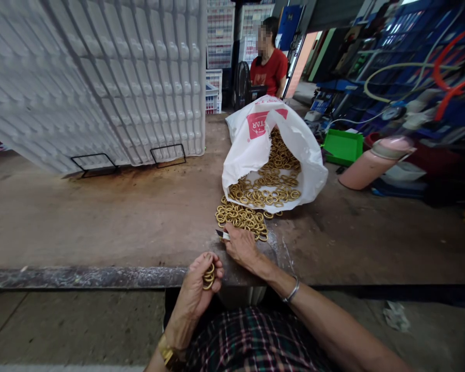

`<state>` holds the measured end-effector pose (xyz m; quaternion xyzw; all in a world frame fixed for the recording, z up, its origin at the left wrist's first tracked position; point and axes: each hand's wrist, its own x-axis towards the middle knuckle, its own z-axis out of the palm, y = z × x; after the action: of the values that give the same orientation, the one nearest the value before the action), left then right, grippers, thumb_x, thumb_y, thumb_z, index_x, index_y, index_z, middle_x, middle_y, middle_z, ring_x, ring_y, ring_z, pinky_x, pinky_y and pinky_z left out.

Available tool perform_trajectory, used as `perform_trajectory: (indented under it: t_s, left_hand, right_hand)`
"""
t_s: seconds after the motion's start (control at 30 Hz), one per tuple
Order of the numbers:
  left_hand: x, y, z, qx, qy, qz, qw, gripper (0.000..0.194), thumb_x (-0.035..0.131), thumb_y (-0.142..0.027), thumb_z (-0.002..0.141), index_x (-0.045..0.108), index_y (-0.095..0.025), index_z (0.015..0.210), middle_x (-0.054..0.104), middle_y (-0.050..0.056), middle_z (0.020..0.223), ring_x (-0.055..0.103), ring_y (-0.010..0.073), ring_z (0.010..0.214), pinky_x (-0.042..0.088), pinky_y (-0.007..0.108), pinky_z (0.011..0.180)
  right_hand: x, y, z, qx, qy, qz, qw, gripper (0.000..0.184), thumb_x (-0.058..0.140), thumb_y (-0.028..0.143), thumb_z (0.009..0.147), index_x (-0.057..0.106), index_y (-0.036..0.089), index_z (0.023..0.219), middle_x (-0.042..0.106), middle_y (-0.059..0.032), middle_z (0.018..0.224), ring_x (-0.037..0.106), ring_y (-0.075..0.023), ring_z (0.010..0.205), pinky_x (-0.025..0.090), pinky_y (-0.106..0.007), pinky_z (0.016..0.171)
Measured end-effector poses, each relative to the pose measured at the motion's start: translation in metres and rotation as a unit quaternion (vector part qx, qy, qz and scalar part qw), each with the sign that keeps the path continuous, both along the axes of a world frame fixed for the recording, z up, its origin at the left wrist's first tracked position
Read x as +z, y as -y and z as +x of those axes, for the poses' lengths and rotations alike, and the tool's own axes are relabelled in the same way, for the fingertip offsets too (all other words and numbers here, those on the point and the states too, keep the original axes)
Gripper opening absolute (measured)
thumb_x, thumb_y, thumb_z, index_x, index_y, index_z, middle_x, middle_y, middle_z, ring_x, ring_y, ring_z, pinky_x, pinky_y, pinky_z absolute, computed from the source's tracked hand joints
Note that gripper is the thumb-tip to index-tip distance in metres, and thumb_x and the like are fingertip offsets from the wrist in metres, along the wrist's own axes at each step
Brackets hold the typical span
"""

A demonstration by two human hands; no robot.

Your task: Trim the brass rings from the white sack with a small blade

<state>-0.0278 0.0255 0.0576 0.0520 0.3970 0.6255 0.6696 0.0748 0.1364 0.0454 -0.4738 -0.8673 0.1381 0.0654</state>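
Observation:
Several brass-coloured rings (208,278) are held in my left hand (202,279), its fingers curled round them just over the table's front edge. My right hand (240,247) grips a small knife (223,235) with a dark blade and a white part, the blade pointing left. That hand rests against the near side of a loose heap of brass rings (242,216) on the table. Behind the heap a white plastic bag (313,173) with a red print lies on its side, mouth towards me, with many more rings inside.
White ribbed plastic trays (139,77) stand upright at the left on black wire stands (168,155). Right of the bag are a green bin (343,146) and a pink bottle (374,163). A person in a red shirt (271,72) is behind the wooden table (101,222), near stacked crates (220,36).

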Motion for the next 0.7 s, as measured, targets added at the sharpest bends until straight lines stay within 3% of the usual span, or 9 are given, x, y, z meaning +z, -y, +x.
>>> perform_trajectory:
  t_s: [0.2,0.33,0.5,0.7]
  left_hand:
    - [-0.001,-0.006,-0.002,0.020,-0.151,0.012,0.988,0.033,0.068,-0.043,0.067,0.053,-0.014,0.075,0.053,-0.002,0.064,0.046,0.0053,0.046,0.030,0.014,0.035]
    - [-0.004,-0.012,-0.006,0.021,-0.318,-0.001,0.948,0.033,0.059,-0.040,0.074,0.053,-0.016,0.095,0.052,-0.005,0.061,0.042,0.0060,0.043,0.031,0.015,0.036]
    - [-0.010,-0.020,-0.007,-0.019,-0.490,0.068,0.869,0.033,0.049,-0.029,0.080,0.055,-0.015,0.109,0.047,-0.006,0.055,0.040,0.0072,0.045,0.033,0.018,0.044]
    - [-0.008,-0.020,-0.006,-0.051,-0.512,0.120,0.849,0.026,0.048,-0.027,0.081,0.063,-0.016,0.100,0.052,-0.003,0.059,0.041,0.0085,0.048,0.035,0.020,0.050]
  right_hand:
    - [-0.004,-0.002,0.006,0.025,-0.049,-0.008,0.998,0.020,0.045,0.017,0.077,0.056,0.019,0.094,0.066,-0.0046,0.080,0.058,-0.0162,0.071,0.030,-0.025,0.060]
    - [-0.003,-0.006,0.008,0.016,-0.145,-0.073,0.987,0.013,0.045,0.019,0.076,0.058,0.018,0.078,0.060,-0.0012,0.068,0.050,-0.0126,0.062,0.029,-0.023,0.057]
    - [0.006,-0.007,0.009,0.035,-0.259,-0.232,0.937,0.012,0.045,0.019,0.073,0.052,0.016,0.063,0.045,0.0047,0.056,0.037,-0.0085,0.053,0.027,-0.020,0.050]
    - [0.015,0.000,0.015,0.049,-0.305,-0.370,0.876,0.014,0.051,0.026,0.069,0.047,0.016,0.061,0.034,0.0076,0.054,0.027,-0.0058,0.050,0.019,-0.020,0.045]
